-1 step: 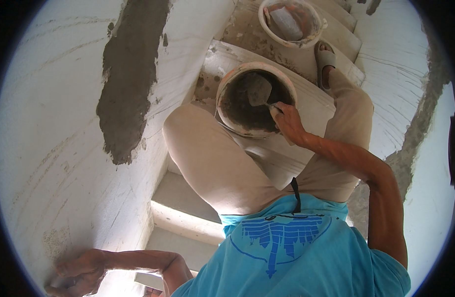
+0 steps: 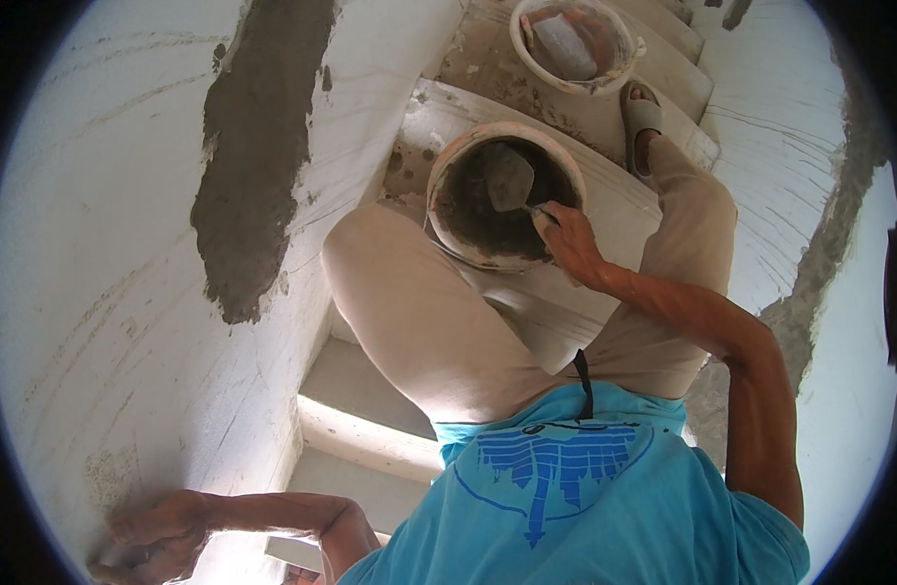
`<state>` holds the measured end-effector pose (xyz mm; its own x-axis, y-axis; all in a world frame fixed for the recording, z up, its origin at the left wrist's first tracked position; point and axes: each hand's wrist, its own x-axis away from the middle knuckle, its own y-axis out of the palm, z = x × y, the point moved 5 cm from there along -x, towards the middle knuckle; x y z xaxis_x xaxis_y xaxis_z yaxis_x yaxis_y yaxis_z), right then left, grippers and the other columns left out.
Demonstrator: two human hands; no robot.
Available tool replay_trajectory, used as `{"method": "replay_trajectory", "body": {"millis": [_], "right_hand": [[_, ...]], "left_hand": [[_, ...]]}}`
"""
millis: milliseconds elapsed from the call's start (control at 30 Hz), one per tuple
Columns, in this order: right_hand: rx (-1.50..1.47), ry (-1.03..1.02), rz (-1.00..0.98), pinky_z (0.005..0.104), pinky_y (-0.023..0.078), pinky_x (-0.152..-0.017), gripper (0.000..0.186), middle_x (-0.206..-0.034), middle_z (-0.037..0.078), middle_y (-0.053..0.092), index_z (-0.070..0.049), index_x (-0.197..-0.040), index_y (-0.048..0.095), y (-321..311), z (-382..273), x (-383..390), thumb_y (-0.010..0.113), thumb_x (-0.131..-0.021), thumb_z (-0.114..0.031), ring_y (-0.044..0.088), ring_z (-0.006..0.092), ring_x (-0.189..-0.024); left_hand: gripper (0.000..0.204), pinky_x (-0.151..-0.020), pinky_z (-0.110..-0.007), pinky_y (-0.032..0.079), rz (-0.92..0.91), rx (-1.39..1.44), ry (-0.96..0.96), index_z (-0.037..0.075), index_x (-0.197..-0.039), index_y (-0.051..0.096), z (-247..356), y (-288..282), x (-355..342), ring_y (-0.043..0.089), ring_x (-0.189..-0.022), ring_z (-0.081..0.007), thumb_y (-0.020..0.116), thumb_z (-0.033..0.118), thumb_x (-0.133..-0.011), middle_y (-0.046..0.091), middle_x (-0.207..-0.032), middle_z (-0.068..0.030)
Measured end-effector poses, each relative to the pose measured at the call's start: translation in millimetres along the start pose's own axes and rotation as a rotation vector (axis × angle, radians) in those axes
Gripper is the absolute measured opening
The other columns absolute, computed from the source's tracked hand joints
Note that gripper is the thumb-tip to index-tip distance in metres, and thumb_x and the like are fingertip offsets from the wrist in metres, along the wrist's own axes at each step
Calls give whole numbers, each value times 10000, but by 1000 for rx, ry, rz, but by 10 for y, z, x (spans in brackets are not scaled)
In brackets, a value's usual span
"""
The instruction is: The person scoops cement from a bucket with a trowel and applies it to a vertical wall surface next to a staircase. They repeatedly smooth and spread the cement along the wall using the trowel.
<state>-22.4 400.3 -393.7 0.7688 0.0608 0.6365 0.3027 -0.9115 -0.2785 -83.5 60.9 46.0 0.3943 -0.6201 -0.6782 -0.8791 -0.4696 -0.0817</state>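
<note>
My right hand [image 2: 568,242] is closed round the handle of a trowel [image 2: 509,178]. Its pale grey blade lies inside a round bucket [image 2: 448,226] that holds dark grey wet mortar [image 2: 478,216]. The bucket stands on a stair step between my knees. Down at the lower left, my left hand [image 2: 158,538] rests against the white wall [image 2: 97,351], its fingers apart and nothing visible in them; some of the fingers are in shadow.
A second, whitish bucket [image 2: 619,78] with a pale slab-like thing inside stands on a higher step, beside my sandalled foot [image 2: 643,117]. Grey mortar patches mark the left wall [image 2: 249,166] and the right wall [image 2: 809,302]. More steps [image 2: 361,439] descend at my left.
The trowel blade has shifted very slightly to the left inside the bucket. My left hand has stayed in place.
</note>
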Motion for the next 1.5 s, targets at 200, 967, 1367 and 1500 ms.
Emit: {"method": "replay_trajectory", "body": {"millis": [200, 967, 1367, 1500], "right_hand": [[101, -141, -37, 454, 479, -796, 217, -926, 208, 662, 27, -1048, 629, -49, 105, 69, 532, -941, -135, 645, 362, -862], [285, -381, -28, 443, 501, -876, 395, -1017, 194, 655, -23, -1084, 642, -387, 371, -23, 543, -703, 7, 638, 388, -958], [241, -285, -111, 425, 526, -835, 252, -1008, 150, 700, -49, -1035, 693, -478, 262, -117, 597, -803, -49, 677, 340, -933], [261, -238, -129, 434, 528, -844, 269, -1026, 158, 706, -53, -1020, 710, -467, 287, -156, 568, -792, -51, 679, 346, -950]], "left_hand": [[396, -873, -572, 419, 3, -7, 8, -35, -1189, 564, -32, -8, 2, 479, -1081, -441, 464, 293, -992, 496, -1137, -260], [413, -757, -487, 438, 11, -8, 40, 108, -1223, 569, -115, 25, -2, 511, -968, -317, 464, 440, -1003, 492, -1044, -136], [413, -737, -451, 455, 27, 50, 45, 166, -1228, 576, -200, 29, 4, 524, -952, -267, 513, 497, -989, 487, -1034, -86], [423, -768, -451, 458, -26, 52, -57, 177, -1220, 577, -223, 42, 54, 530, -967, -268, 509, 522, -985, 489, -1053, -80]]}}
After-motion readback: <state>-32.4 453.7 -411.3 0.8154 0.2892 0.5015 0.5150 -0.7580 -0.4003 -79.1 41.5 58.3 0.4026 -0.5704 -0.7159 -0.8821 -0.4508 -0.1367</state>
